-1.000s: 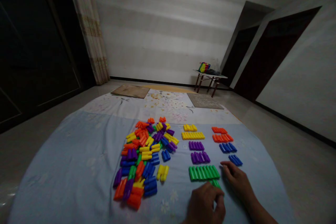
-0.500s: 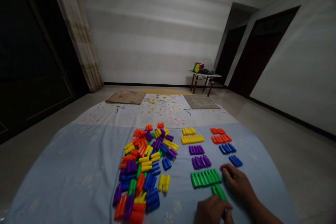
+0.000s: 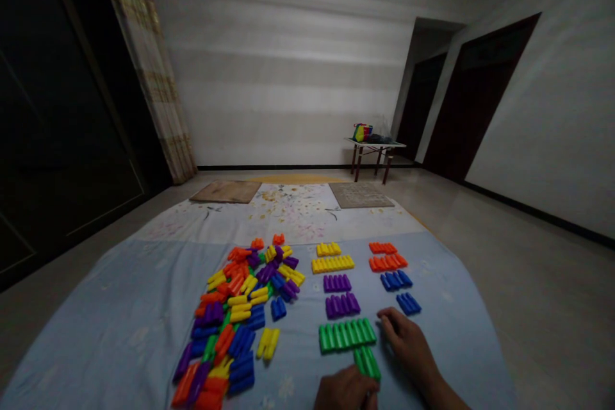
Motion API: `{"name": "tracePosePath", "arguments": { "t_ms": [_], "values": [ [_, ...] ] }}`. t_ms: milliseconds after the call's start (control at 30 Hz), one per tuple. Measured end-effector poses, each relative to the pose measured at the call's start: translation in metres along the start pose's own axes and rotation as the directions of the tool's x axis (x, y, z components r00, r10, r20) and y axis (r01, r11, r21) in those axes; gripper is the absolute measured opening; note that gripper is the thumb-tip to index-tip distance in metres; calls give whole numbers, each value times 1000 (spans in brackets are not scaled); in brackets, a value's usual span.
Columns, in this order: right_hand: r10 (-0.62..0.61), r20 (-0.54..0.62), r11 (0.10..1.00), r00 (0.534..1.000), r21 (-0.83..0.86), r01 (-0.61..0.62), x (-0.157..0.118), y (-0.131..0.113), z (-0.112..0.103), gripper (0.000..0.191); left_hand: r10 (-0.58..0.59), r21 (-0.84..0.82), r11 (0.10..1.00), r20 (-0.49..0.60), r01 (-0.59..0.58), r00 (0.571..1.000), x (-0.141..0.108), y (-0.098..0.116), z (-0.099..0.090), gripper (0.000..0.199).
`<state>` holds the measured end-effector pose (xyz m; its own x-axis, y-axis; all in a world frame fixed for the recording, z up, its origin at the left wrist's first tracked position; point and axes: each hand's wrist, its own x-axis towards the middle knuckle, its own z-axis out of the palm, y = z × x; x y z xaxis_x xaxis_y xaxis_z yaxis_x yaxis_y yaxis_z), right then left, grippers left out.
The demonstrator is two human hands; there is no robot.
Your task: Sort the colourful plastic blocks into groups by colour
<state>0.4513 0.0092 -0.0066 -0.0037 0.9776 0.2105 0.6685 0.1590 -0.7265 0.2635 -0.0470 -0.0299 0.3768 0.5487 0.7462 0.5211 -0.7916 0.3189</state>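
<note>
Left hand [image 3: 344,391]: low at the frame edge, fingers curled onto the near end of a small green block piece [image 3: 368,362]; they appear to pinch it, probably to slide it up toward the row.
Small green block piece: lies on the blue sheet [image 3: 120,327], just below the long green row [image 3: 346,335] and apart from it by a thin gap.
Right hand [image 3: 406,344]: fingers loose and spread, holding nothing; fingertips rest at the right end of the long green row, likely steadying it so it stays in line.
Sorted groups: yellow rows [image 3: 332,259], purple rows [image 3: 339,295], orange rows [image 3: 385,257] and blue pieces [image 3: 400,289] lie in two columns by colour, well apart from the mixed pile [image 3: 237,314] on the left; the spacing keeps colours from mingling.
Cut off: left wrist and part of the left-hand knuckles fall outside the frame; near edge of the mixed pile is cropped too.
Hard to make out: room is dim; joints between blocks in each row cannot be counted. Items on the far side table [image 3: 375,150] are too small to identify.
</note>
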Motion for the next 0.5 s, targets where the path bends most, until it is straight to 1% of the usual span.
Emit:
{"name": "tracePosePath", "arguments": {
  "t_ms": [67, 167, 300, 400, 500],
  "values": [
    [0, -8, 1000, 1000, 18, 0, 1, -1, 1, 32, 12, 51, 999, 20, -13, 1000, 3, 5, -6, 11],
    [1, -24, 999, 1000, 52, 0, 2, -3, 2, 31, 45, 100, 994, 12, -46, 999, 8, 11, -13, 12],
    [-10, -55, 994, 998, 108, 16, 2, -8, 0, 29, 99, 143, 985, 32, -102, 995, 13, 16, -17, 13],
    [-18, -63, 994, 998, 109, 25, 3, -11, 0, 27, 132, 182, 974, 47, -139, 990, 14, 15, -18, 15],
    [-22, -59, 996, 998, 90, 27, 3, -13, 0, 26, 107, 255, 960, 58, -118, 993, 12, 17, -21, 17]
  ]
}}
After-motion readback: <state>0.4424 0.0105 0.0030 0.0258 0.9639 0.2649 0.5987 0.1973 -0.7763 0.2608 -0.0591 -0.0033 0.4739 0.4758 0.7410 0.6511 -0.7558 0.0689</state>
